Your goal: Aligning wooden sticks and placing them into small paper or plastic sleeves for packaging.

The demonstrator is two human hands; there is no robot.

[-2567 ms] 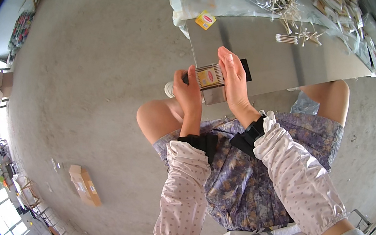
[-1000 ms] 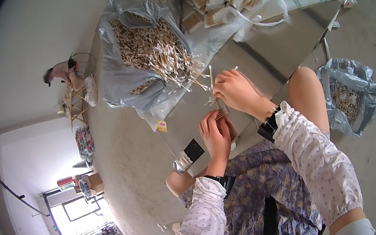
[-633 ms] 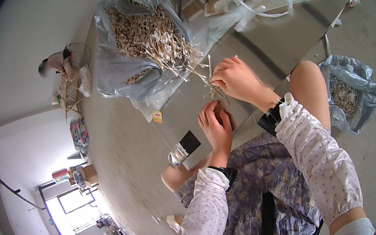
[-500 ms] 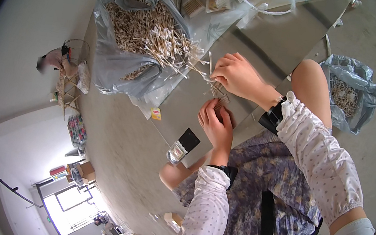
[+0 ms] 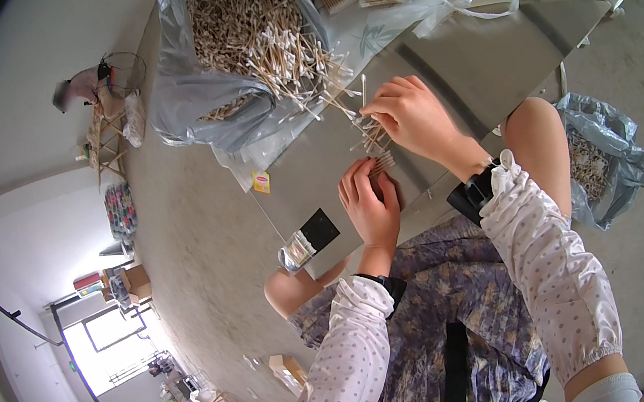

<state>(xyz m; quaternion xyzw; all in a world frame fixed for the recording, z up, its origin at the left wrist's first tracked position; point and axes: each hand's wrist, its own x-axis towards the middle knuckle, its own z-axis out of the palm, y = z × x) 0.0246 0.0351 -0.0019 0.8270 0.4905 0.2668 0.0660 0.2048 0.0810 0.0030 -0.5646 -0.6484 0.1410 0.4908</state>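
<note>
Grey table (image 5: 481, 66): your left hand (image 5: 369, 207) grips a small swab bundle (image 5: 384, 163), right hand (image 5: 413, 114) pinches more; the bag (image 5: 187, 93) remains heaped.

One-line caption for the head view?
Both hands, left hand and right hand, gather thin wooden cotton swabs beside a heaped grey plastic bag.

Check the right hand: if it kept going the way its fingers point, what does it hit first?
Likely the loose cotton swabs spilling from the grey plastic bag. The right hand points left across the board toward that heap; depth is unclear.
</note>
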